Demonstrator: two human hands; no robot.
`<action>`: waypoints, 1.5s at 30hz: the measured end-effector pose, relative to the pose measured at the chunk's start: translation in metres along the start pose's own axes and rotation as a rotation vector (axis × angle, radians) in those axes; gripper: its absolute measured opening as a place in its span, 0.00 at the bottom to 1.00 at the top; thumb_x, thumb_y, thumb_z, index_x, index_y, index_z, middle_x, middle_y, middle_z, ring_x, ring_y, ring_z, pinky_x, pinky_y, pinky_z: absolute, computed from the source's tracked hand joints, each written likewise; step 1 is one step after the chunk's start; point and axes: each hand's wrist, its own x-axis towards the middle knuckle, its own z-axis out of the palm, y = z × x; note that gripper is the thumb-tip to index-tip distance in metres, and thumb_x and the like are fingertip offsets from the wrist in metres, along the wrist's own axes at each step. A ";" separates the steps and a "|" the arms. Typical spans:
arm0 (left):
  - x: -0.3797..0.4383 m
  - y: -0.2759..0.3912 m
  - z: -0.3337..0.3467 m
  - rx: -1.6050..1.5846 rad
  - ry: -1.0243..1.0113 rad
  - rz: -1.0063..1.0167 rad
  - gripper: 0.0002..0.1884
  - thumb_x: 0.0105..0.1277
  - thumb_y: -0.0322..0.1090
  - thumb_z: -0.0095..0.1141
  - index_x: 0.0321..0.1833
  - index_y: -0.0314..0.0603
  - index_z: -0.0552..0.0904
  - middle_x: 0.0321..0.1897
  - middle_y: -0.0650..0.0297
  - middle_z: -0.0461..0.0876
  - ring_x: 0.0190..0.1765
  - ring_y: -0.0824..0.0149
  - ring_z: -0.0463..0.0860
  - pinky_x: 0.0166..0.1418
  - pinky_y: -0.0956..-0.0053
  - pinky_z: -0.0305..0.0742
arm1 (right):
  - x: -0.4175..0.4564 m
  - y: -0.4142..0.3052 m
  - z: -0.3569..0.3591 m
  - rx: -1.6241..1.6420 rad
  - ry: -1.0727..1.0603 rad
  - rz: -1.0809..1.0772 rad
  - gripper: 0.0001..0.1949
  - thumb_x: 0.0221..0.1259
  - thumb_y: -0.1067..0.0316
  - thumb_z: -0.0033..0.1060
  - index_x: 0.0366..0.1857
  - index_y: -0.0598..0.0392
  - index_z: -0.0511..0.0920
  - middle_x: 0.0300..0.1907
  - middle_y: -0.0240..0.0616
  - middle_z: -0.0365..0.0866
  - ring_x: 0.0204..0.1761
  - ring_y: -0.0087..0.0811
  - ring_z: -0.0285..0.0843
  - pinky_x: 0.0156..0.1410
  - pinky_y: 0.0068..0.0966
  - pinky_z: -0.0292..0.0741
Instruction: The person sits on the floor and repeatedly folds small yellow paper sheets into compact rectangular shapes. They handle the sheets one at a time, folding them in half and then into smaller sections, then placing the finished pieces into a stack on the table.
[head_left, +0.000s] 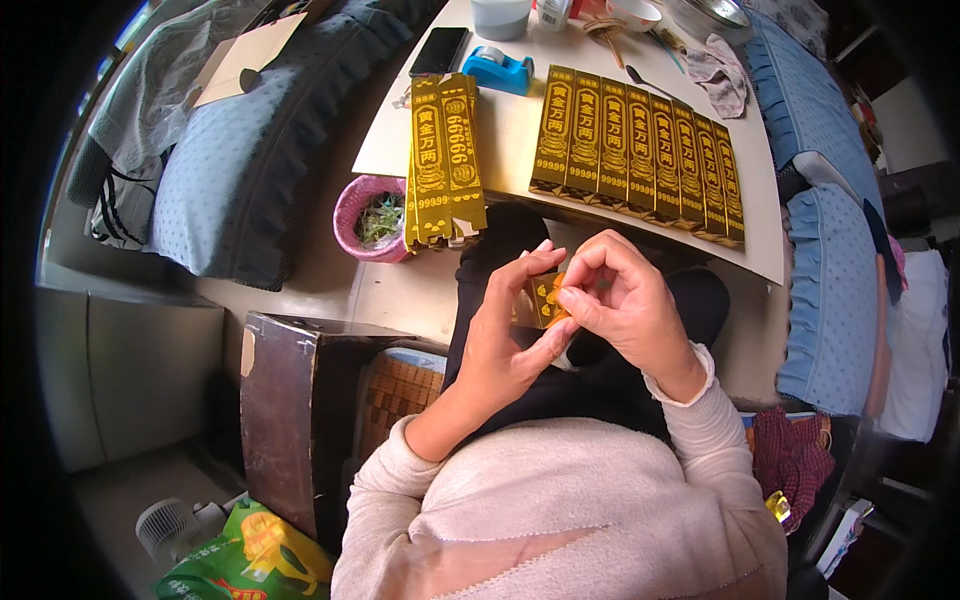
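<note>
Over my lap, my left hand (502, 322) is wrapped around a gold printed cardboard box (544, 301), thumb below it and fingers above. My right hand (630, 300) pinches the orange flap at the box's near end between thumb and forefinger. Most of this box is hidden behind my hands. On the table ahead, several long gold boxes (630, 150) bearing writing lie side by side in a row. To their left, a stack of flat gold box blanks (444, 161) hangs over the table's front edge.
On the white table (502, 135) stand a blue tape dispenser (499, 71), a black phone (440, 51), a spoon (646, 81) and a cloth (718, 75). A pink wastebasket (346, 225) is below the stack. Blue cushioned seats (825, 300) flank the table. A dark box (279, 420) stands at left.
</note>
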 end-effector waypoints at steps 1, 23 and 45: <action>0.000 -0.002 0.000 -0.003 -0.006 -0.001 0.31 0.65 0.26 0.74 0.70 0.36 0.74 0.67 0.50 0.81 0.79 0.48 0.75 0.84 0.54 0.65 | -0.001 -0.002 0.000 -0.032 0.011 0.012 0.06 0.67 0.80 0.70 0.41 0.60 0.80 0.44 0.30 0.73 0.39 0.15 0.76 0.41 0.15 0.78; 0.002 -0.003 -0.006 0.086 -0.047 -0.008 0.35 0.58 0.30 0.81 0.69 0.36 0.80 0.66 0.52 0.85 0.71 0.55 0.83 0.80 0.60 0.72 | 0.003 -0.017 -0.009 -0.355 -0.064 -0.002 0.07 0.62 0.80 0.71 0.37 0.58 0.80 0.41 0.30 0.72 0.34 0.17 0.72 0.39 0.17 0.74; 0.005 -0.011 -0.005 0.527 -0.072 0.006 0.32 0.58 0.29 0.81 0.66 0.37 0.81 0.55 0.55 0.87 0.57 0.55 0.85 0.64 0.65 0.77 | -0.013 0.012 -0.116 0.137 0.215 -0.101 0.33 0.72 0.64 0.74 0.78 0.55 0.69 0.71 0.35 0.76 0.73 0.29 0.73 0.79 0.30 0.69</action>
